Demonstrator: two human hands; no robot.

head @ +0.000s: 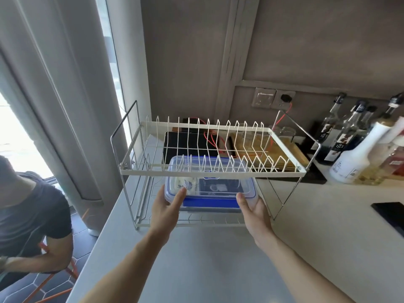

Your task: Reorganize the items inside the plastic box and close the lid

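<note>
Both hands grip the box (209, 193) by its near corners: the left hand (167, 212) has its thumb laid on the lid (207, 169) at the near-left corner with the fingers out of sight beneath, and the right hand (254, 212) holds the near-right corner the same way, thumb on top, fingers hidden under the rim. Both forearms reach forward from the near edge, roughly level and angled in toward each other. The box sits on the lower tier of a wire rack (209, 171) that stands on the counter (209, 259), under the rack's slotted upper shelf. Its clear lid with blue trim lies on top; whether the clips are latched I cannot tell. Inside, a white packet (185, 183) lies left and a dark flat pack (220, 186) right. Reorganizing seems not yet begun: the box likely has to come out onto the counter first. Bottles (354, 145) stand far right.
</note>
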